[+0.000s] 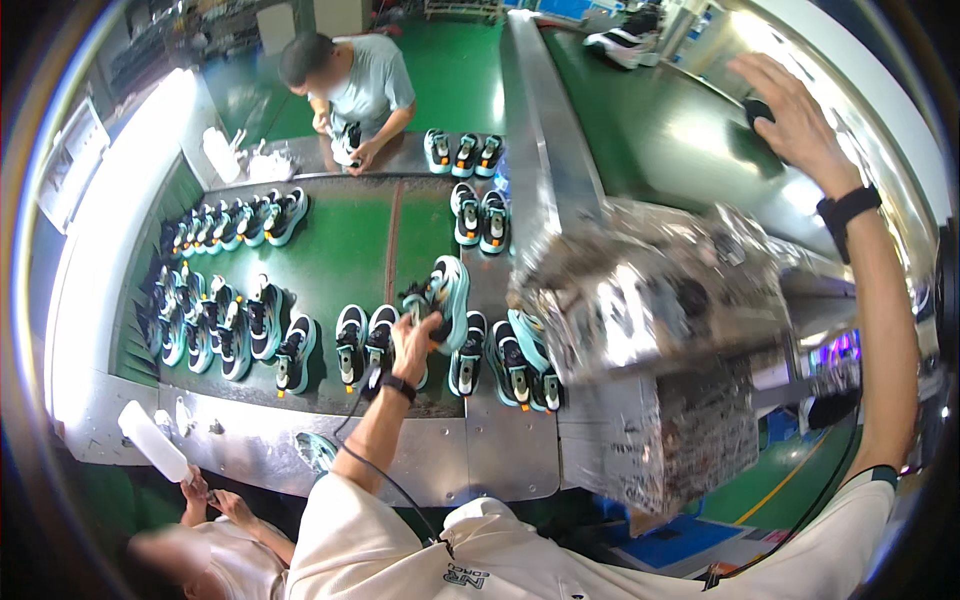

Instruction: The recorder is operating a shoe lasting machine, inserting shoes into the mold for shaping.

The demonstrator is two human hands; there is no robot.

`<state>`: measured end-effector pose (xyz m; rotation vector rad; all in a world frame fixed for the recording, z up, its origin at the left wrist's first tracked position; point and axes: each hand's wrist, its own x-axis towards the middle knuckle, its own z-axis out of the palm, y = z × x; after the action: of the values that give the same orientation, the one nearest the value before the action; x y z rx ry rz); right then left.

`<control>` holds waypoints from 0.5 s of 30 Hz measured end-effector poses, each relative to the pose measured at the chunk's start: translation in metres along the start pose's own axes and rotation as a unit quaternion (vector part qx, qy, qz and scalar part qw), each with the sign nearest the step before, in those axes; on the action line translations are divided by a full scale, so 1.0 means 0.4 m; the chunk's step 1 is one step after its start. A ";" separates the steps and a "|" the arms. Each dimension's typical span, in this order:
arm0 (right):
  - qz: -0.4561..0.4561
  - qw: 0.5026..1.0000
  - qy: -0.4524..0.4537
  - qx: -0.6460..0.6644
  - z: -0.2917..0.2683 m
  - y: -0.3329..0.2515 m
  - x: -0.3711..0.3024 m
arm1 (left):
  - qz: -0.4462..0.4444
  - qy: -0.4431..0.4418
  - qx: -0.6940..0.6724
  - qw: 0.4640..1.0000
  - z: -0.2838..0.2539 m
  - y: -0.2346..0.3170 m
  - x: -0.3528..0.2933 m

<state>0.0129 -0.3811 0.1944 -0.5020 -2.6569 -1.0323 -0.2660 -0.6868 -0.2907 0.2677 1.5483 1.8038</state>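
Note:
My left hand [411, 343] is closed on a black and turquoise sneaker [452, 300], lifted and tilted above the green belt. Right beside it stand a sneaker [379, 338] and another sneaker [466, 355], toes pointing various ways. My right hand [790, 118] is raised at the upper right over a second, higher green surface [650, 125]. Its fingers are stretched out, and a small dark thing [758, 113] shows beside the thumb; I cannot make out what it is. Black bands circle both wrists, and a cable runs from the left one.
Several matching sneakers [235, 325] stand in rows at the left. A co-worker [360, 95] across the belt handles a shoe; another person [215, 540] at lower left holds a white bottle [155, 443]. A foil-wrapped machine [640, 300] sits between my arms. One white-black shoe [625, 45] lies farther up.

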 end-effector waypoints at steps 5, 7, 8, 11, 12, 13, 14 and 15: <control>-0.058 0.994 -0.055 -0.080 0.193 -0.029 0.304 | 0.022 0.080 0.155 0.984 -0.011 -0.145 0.420; -0.157 0.972 -0.050 -0.165 0.221 -0.088 0.388 | 0.066 0.136 0.242 0.959 0.043 -0.169 0.534; -0.245 0.936 -0.038 -0.251 0.239 -0.104 0.417 | 0.072 0.124 0.272 0.951 0.066 -0.169 0.585; -0.112 0.979 -0.064 -0.158 0.407 -0.016 0.470 | 0.180 0.120 0.339 0.916 0.077 -0.262 0.732; -0.115 0.982 -0.055 -0.139 0.455 -0.013 0.500 | 0.200 0.107 0.400 0.888 0.005 -0.305 0.766; -0.101 0.980 -0.125 -0.115 0.473 0.022 0.502 | 0.195 0.094 0.394 0.893 0.049 -0.306 0.759; -0.083 0.974 -0.193 -0.090 0.493 0.059 0.500 | 0.190 0.076 0.381 0.902 0.082 -0.302 0.739; -0.232 0.972 -0.025 -0.043 0.510 0.172 0.461 | 0.189 0.047 0.358 0.913 0.152 -0.302 0.705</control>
<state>-0.1482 -0.1518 0.1532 0.0921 -2.8534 -1.2747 -0.3838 -0.4592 -0.4700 0.8886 2.3140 1.4459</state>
